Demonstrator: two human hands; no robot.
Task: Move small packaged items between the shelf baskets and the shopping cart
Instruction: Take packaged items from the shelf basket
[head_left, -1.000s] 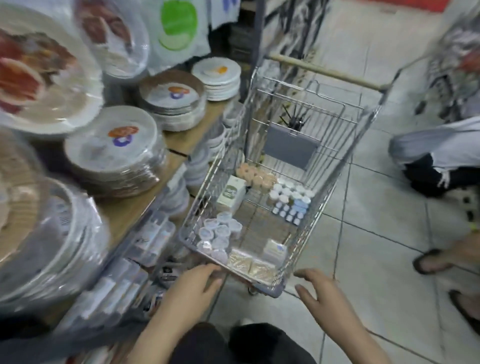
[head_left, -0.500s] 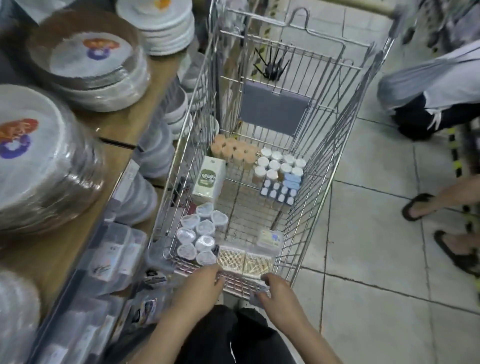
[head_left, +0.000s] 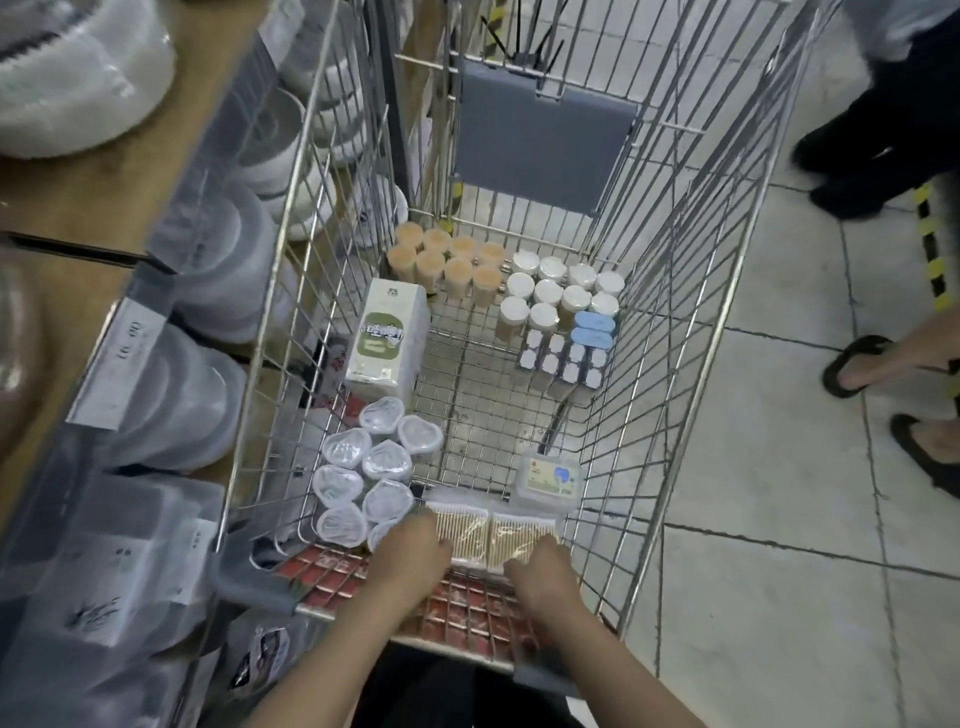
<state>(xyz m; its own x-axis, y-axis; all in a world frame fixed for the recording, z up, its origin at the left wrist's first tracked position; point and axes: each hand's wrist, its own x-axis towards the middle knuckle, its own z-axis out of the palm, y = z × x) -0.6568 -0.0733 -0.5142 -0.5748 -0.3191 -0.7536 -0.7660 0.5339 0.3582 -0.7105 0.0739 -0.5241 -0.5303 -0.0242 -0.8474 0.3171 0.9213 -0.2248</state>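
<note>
- Toothpick packs (head_left: 491, 535), two flat clear packets side by side, lie on the cart (head_left: 691, 322) floor against its near wall; both hands reach over that wall toward them.
- Left hand (head_left: 410, 553) has its fingers curled down at the left packet's edge, and right hand (head_left: 540, 569) does the same at the right packet; whether either really pinches the film I cannot tell, since the fingertips are hidden.
- Risk, as I judge it: the film looks slippery and the packets flat, so a shallow pinch could let one slide back or snag a corner in the wire mesh.
- Just left of the packs in the cart stand clear lidded cups (head_left: 374, 467), touching one another; a sweeping left hand could tip them.
- Just beyond the right packet sits a small clear box (head_left: 550, 478), easy to knock on the lift.
- Farther up the cart: a white-and-green box (head_left: 387, 338), tan-capped jars (head_left: 449, 262), white-capped jars (head_left: 558, 291).
- Outside the cart's left wall, shelf baskets (head_left: 104, 571) hold bagged goods.
</note>
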